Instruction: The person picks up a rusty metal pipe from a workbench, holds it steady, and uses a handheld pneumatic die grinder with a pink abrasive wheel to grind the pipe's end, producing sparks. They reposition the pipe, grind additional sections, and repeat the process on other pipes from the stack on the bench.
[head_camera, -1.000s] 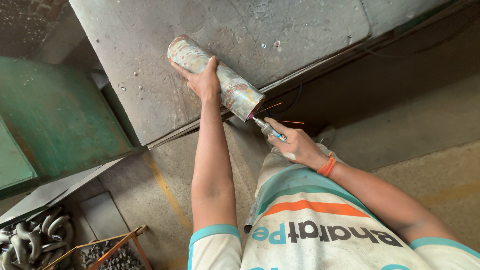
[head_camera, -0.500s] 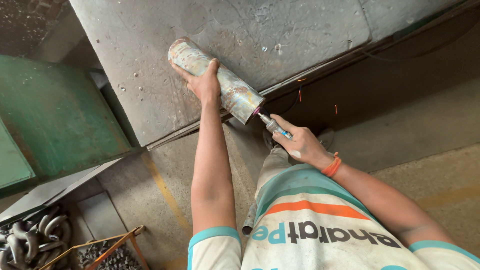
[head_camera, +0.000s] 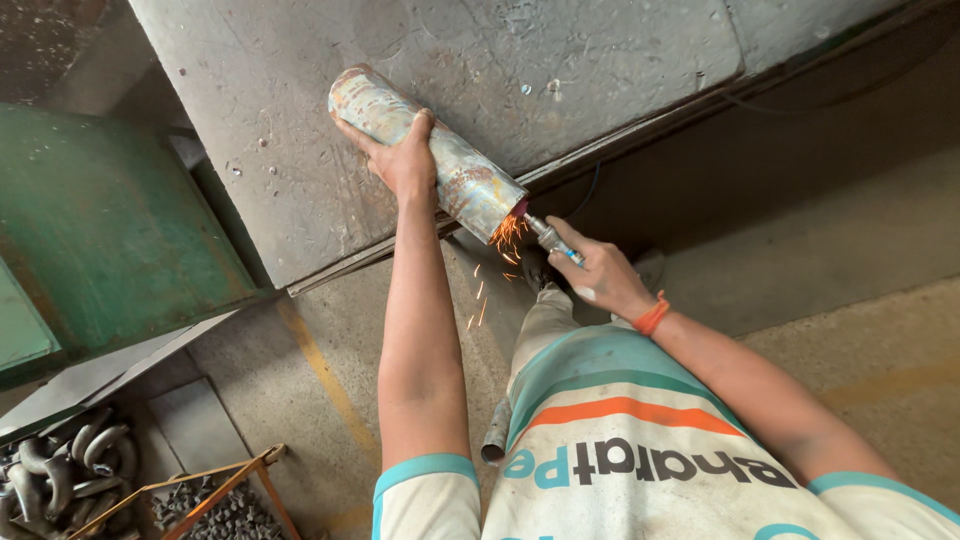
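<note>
Hands on pipe (head_camera: 430, 150) and grinder (head_camera: 550, 240), steel table (head_camera: 620, 70) beneath, chains (head_camera: 60, 470) nearby.

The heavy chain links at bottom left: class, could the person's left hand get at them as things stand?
Probably not. The left hand presses the metal cylinder on the steel table, arm stretched away. The chain links lie low on the floor beyond an orange frame.
</note>
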